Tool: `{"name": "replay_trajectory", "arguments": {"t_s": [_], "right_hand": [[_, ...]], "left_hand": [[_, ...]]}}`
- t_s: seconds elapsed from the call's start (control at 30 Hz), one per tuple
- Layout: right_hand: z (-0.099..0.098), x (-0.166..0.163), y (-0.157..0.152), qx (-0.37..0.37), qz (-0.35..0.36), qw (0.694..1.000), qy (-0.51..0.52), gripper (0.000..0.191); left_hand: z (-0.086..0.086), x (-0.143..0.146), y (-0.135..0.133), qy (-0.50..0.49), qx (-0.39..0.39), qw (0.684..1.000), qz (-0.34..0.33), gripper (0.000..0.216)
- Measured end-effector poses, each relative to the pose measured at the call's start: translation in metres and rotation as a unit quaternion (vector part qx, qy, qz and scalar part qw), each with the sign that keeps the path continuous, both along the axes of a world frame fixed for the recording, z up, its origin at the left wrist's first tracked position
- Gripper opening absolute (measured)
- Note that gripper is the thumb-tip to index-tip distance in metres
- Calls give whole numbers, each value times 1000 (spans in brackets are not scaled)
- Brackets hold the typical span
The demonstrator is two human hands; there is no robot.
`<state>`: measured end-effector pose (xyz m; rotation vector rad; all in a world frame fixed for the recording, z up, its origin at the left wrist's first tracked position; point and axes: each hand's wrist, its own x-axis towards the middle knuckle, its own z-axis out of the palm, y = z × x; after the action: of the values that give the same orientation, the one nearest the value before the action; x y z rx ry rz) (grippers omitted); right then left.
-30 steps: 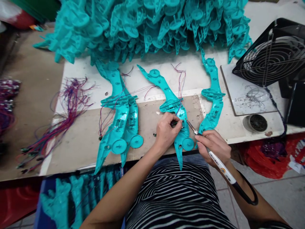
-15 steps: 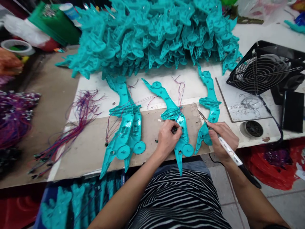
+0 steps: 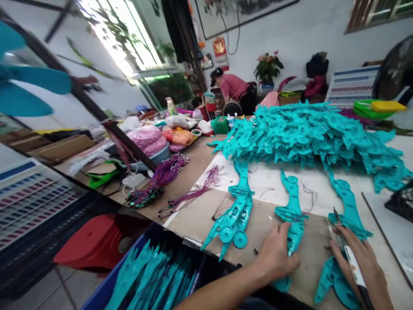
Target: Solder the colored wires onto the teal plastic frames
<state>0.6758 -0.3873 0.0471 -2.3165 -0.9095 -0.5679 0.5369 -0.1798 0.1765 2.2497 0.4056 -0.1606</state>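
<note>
My left hand (image 3: 277, 252) is closed over the lower half of a teal plastic part (image 3: 293, 189) lying on the bench, fingers on its left side and thumb on its right. Thin red and dark wires (image 3: 310, 196) lie by its upper end. In my right hand (image 3: 369, 262) is a soldering iron (image 3: 354, 263) with a white barrel, its dark tip pointing up and away. Beneath that hand lies another teal part (image 3: 346, 198), partly covered. Two overlapping teal parts (image 3: 240, 176) rest left of my left hand. Whatever is under my left fingers is hidden.
A big heap of teal parts (image 3: 316, 137) fills the bench's back. Wire bundles (image 3: 203, 186) lie left. Below the front edge stands a blue crate (image 3: 124, 258) of teal parts, near a red stool (image 3: 93, 241). A black fan (image 3: 402, 202) sits right. A person (image 3: 237, 88) bends over farther back.
The camera has swung up and left, bringing the room and the other person into view. My left hand stays at the middle part, and the soldering iron stays in my right hand.
</note>
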Motion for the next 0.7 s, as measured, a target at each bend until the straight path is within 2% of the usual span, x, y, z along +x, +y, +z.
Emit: {"name": "replay_trajectory", "arguments": {"t_s": [0.07, 0.13, 0.23, 0.33, 0.43, 0.53, 0.7], "right_hand": [[-8, -1, 4, 12, -14, 1000, -12, 55], [-7, -8, 13, 21, -20, 999, -21, 56], [6, -24, 29, 31, -14, 998, -48, 51], [19, -36, 44, 27, -6, 996, -85, 46], [26, -40, 53, 0, 6, 993, -114, 44], [25, -39, 56, -9, 8, 993, -118, 43], [23, -34, 64, -7, 27, 994, -101, 45]], "left_hand": [[12, -16, 14, -20, -17, 1000, 0, 73], [25, -34, 31, -38, -25, 999, 0, 73], [43, -60, 61, -55, -7, 998, 21, 70], [51, -78, 96, -85, 42, 994, 53, 65], [45, -82, 128, -108, 86, 987, 83, 62], [31, -77, 151, -111, 112, 984, 83, 62], [6, -67, 166, -98, 131, 985, 56, 64]]}}
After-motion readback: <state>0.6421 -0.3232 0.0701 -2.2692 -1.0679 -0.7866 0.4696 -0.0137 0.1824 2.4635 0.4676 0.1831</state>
